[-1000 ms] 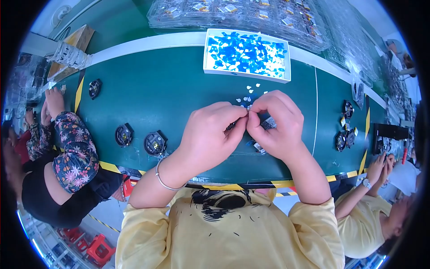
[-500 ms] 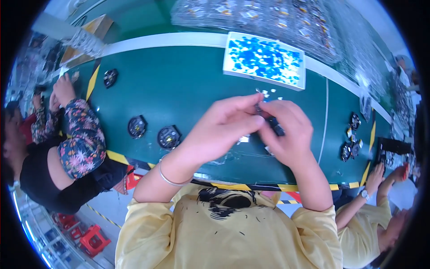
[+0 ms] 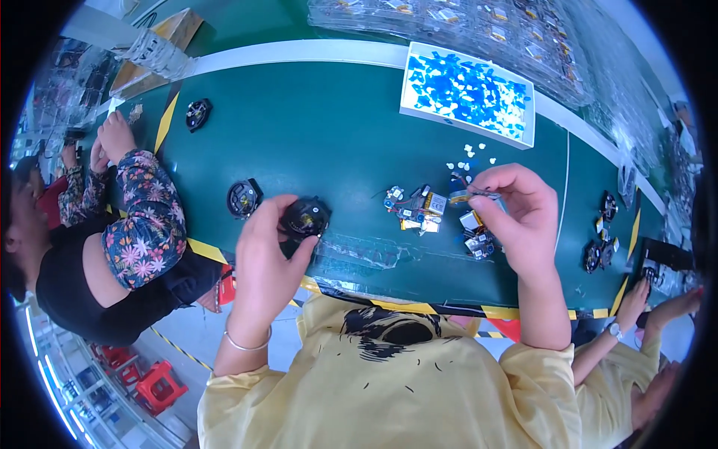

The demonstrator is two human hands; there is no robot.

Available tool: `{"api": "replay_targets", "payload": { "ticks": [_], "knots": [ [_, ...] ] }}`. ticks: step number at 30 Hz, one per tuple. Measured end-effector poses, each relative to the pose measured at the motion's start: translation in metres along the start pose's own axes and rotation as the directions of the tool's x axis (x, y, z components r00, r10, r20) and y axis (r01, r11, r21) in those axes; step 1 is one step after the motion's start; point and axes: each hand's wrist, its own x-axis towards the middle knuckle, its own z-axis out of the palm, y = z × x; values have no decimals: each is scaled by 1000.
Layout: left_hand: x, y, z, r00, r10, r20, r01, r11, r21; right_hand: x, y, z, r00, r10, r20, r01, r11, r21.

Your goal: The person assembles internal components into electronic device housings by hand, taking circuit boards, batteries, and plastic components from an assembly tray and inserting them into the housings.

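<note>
My left hand has its thumb and fingers around a round black watch case at the near left of the green bench. My right hand pinches a small circuit board with wires, partly hidden by the fingers. Under and beside that hand lies a heap of small electronic parts. A second cluster of boards and silver-and-yellow battery cells rests between my hands. Another black watch case sits just left of my left hand.
Beyond my right hand stands a white box of small blue pieces, with several white bits before it. Clear trays of parts lie behind. More black cases are at far left and right. Co-workers sit at both sides.
My hands were together over the bench and have parted. The left moved left and took hold of a black watch case; the right moved right with the board. The view shifted slightly.
</note>
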Motion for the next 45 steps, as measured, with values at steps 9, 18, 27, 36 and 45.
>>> {"api": "replay_targets", "payload": {
  "ticks": [9,18,27,36,45],
  "knots": [
    [68,38,44,976,165,144,9,628,-779,-6,-2,6,987,-97,-127,81,989,-127],
    [91,87,71,910,106,401,372,223,-901,-1,-8,-4,948,-251,-196,203,950,-235],
    [73,92,76,961,183,206,134,343,-930,5,-13,0,862,-488,-136,329,744,-582],
    [69,91,82,980,178,91,14,390,-921,-4,-12,3,885,-430,-179,299,819,-490],
    [68,93,82,977,163,139,76,345,-935,-1,-11,6,914,-344,-215,212,858,-469]
  ]
}}
